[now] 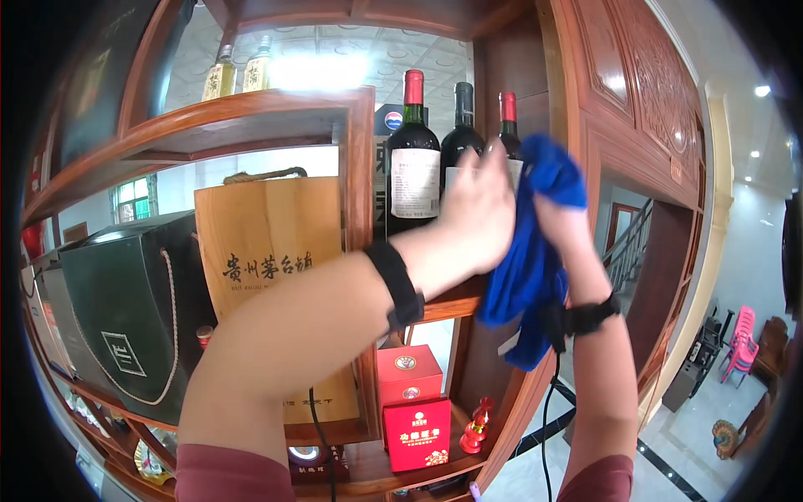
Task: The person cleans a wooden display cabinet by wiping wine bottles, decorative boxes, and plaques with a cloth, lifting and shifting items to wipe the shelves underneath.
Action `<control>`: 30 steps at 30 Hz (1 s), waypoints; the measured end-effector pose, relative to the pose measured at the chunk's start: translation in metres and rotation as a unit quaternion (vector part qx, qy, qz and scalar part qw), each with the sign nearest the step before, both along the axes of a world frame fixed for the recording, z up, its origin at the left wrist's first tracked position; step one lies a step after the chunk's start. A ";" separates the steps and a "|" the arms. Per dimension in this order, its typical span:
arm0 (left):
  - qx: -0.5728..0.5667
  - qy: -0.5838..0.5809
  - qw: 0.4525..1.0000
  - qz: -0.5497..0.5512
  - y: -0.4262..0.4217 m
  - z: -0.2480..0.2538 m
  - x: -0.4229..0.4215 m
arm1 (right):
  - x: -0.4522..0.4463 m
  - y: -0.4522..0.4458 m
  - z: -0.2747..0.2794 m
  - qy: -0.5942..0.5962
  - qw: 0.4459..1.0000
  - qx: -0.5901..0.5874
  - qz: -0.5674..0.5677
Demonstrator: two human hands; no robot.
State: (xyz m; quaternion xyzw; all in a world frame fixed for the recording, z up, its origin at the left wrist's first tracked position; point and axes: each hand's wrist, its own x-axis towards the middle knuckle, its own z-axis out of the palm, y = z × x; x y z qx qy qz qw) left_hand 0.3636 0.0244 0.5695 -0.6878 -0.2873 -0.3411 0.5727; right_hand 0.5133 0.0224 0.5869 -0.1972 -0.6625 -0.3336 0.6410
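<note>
Maroon sleeves [234,474], two; left hand [475,209], blurred, fingers extended, seemingly empty, before wine bottles [416,180]; right hand [559,224], fingers hidden by blue cloth [523,276] near them, grip untellable; wiping seems the step, the next stroke calling for bottle clearance.

Apparently a home: carved wooden cabinet [637,92], wine bottles [416,171], staircase [626,258], pink chairs [741,341].

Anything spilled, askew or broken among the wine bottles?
Nothing stands out: the wine bottles stand upright, no spill or breakage visible. The left hand and blue cloth hide parts of two, so those are unchecked.
</note>
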 end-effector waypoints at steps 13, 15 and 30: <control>-0.359 0.098 0.876 -0.308 0.016 -0.064 0.009 | 0.010 0.071 0.056 0.035 0.977 -0.199 -0.071; -0.374 0.099 0.874 -0.294 0.016 -0.068 0.010 | 0.005 0.051 0.047 0.028 0.977 -0.204 -0.046; -0.267 0.125 0.901 -0.318 0.020 -0.076 0.009 | 0.051 -0.004 -0.036 -0.227 0.907 -0.119 -0.333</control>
